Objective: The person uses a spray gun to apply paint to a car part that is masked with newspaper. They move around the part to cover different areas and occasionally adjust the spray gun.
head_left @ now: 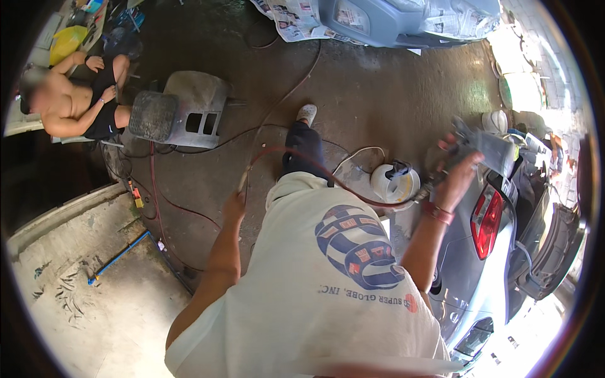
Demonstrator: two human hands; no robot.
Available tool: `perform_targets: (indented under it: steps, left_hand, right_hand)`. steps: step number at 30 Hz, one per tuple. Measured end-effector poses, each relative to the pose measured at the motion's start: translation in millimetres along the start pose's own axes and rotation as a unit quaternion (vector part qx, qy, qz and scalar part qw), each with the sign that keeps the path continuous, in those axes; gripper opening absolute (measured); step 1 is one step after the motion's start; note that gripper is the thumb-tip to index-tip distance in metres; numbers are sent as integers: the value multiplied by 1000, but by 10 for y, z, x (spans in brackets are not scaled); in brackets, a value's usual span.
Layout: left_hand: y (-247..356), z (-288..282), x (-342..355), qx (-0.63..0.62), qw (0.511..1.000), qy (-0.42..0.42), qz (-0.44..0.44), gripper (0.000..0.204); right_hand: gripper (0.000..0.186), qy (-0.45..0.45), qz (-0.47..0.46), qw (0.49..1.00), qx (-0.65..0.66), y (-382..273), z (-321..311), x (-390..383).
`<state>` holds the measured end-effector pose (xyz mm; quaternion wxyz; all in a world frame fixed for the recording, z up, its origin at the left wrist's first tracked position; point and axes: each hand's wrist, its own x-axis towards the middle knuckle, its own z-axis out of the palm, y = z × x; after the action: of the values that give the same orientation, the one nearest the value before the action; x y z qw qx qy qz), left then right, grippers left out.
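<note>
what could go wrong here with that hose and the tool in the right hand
The hose on the floor lies near the person's shoe and might trip them. The red hose between left hand and right hand could catch the white bucket. The blurred tool might knock the grey car.

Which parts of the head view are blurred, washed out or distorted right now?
Head view: the right hand and the grey tool in it look smeared, probably by motion; the left hand is clearer. Head view: glare washes out the background beyond the grey car. Head view: the fisheye leaves black corners, and a blurred strip crosses the bottom edge.
</note>
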<state>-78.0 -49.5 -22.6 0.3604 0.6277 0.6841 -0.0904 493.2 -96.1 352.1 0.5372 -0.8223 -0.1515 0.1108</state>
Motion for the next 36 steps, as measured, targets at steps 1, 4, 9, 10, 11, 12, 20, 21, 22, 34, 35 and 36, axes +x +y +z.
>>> perform_targets:
  steps: [1,4,9,10,11,12,20,21,22,34,35,36]
  left_hand:
    - [-365,-163,-146,28,999,-13,-33,43]
    - [-852,-385,-238,87,988,-37,-118,35]
    - [-185,-1111,453,32,998,28,42,49]
    - [281,-1233,699,-18,996,19,88,52]
    - [851,-1322,921,-133,982,-12,132,49]
    - [1378,-1432,995,-199,956,-50,211,48]
    - [4160,-1940,1413,-448,707,-494,237,44]
    - [4217,-1995,1591,-459,705,-496,217,44]
    - [4233,-2059,1804,-471,689,-507,217,41]
    - [4763,-2895,4103,-494,659,-528,208,27]
    - [4834,-2961,4234,-489,665,-522,215,27]
    - [4879,-3019,4360,-440,698,-499,266,52]
  right_hand:
    - [90,-19,10,999,30,114,204,-84]
    - [86,-30,15,997,68,265,734,-236]
    - [80,-34,70,985,152,269,1423,-409]
    - [79,-27,76,985,155,248,1556,-389]
    - [79,-19,82,984,156,219,1710,-374]
    - [79,-13,90,983,158,183,1854,-362]
    - [80,-82,59,984,147,-349,3177,-28]
    - [77,-88,76,982,147,-421,3373,46]
    - [74,-98,86,980,150,-483,3582,120]
    - [67,45,28,987,149,-915,5959,1223]
    - [65,66,18,986,153,-944,6094,1299]
    - [62,69,17,983,170,-966,6199,1373]
